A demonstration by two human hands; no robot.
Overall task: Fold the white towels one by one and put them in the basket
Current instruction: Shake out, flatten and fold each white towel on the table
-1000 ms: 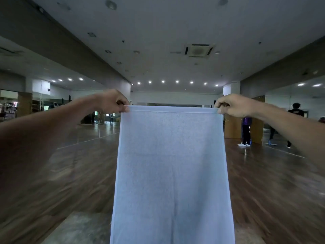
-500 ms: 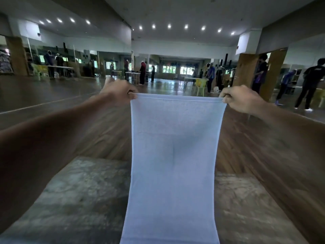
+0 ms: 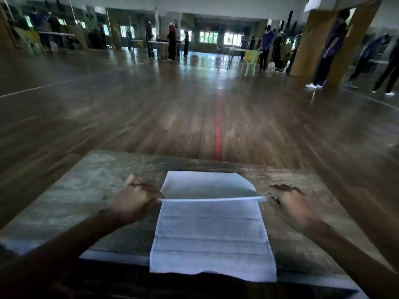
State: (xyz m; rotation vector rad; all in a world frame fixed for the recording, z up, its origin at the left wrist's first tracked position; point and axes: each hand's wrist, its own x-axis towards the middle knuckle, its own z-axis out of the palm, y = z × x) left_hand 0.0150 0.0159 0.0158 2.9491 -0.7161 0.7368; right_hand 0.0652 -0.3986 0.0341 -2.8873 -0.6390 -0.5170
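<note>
One white towel (image 3: 211, 234) lies lengthwise on the middle of a worn wooden table (image 3: 64, 201). Its near end hangs over the table's near edge and a second layer shows flat on the tabletop beyond. Across the middle runs a taut edge, raised just off the layer behind it. The left hand (image 3: 133, 201) pinches the left end of that edge with curled fingers, and the right hand (image 3: 289, 203) pinches the right end the same way, though blur hides the exact fingertip contact. This looks like the first fold in progress, with the towel doubled over lengthwise. The next move probably calls for carrying the held edge to meet the opposite end squarely, setting it down and smoothing it. No basket is in view. Past the table stretches a glossy wood floor (image 3: 194, 115) with distant people.
</note>
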